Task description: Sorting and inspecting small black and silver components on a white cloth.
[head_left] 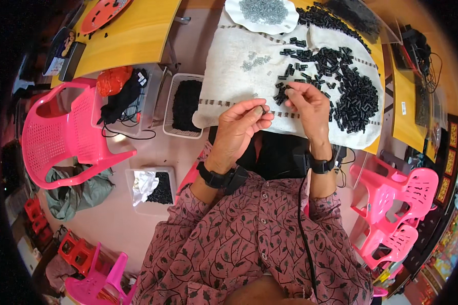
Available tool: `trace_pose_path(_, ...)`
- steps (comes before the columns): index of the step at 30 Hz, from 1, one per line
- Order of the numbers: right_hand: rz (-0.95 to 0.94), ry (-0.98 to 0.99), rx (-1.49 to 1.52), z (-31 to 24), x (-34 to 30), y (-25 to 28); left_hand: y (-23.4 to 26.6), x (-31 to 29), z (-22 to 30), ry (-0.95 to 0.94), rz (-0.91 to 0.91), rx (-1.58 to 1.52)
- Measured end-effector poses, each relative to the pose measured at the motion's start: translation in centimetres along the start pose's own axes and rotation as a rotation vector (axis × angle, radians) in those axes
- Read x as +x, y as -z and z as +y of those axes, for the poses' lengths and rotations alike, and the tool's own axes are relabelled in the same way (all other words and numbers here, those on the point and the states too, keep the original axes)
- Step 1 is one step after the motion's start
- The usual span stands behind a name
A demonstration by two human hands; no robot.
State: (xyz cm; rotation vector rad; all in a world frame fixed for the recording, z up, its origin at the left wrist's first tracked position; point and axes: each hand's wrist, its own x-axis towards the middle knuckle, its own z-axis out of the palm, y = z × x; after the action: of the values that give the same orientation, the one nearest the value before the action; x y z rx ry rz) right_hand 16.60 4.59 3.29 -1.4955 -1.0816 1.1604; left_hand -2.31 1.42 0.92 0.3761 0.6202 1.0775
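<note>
Over the near edge of a white cloth (226, 71), my left hand (241, 118) is closed in a pinch. What sits between its thumb and fingers is too small to make out. To its right, my right hand (308, 104) has thumb and forefinger closed on a small black tube-like piece (286, 90) beside other loose ones. A large heap of the same black pieces (359, 99) lies right of that hand. Small clear pieces (256, 62) are scattered on the cloth farther off. Behind them stands a white scalloped plate (232, 14) of similar clear pieces.
Left of the cloth, a white basket (166, 122) of black pieces stands below table height. A lower tub (129, 175) holds black pieces and crumpled white wrapping. Pink chairs stand left (61, 134) and right (392, 198). A yellow table (142, 35) is at far left.
</note>
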Motion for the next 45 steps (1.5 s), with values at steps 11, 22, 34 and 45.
trace_pose_path(11, -0.061, -0.083, 0.301, -0.2, -3.6, -0.5, -1.1, 0.2, 0.2, 0.015, -0.032, 0.003)
trace_pose_path(22, -0.046, -0.004, 0.325, -0.4, -5.8, -0.9, -1.4, 0.6, -0.5, -0.033, -0.068, -0.087)
trace_pose_path(34, -0.083, 0.067, 0.274, 0.1, -6.3, -1.7, -1.0, 0.2, -0.5, -0.022, -0.076, -0.147)
trace_pose_path(45, -0.123, 0.083, 0.294, 0.3, -6.4, -1.9, -0.9, 0.1, -0.6, -0.060, -0.060, -0.110)
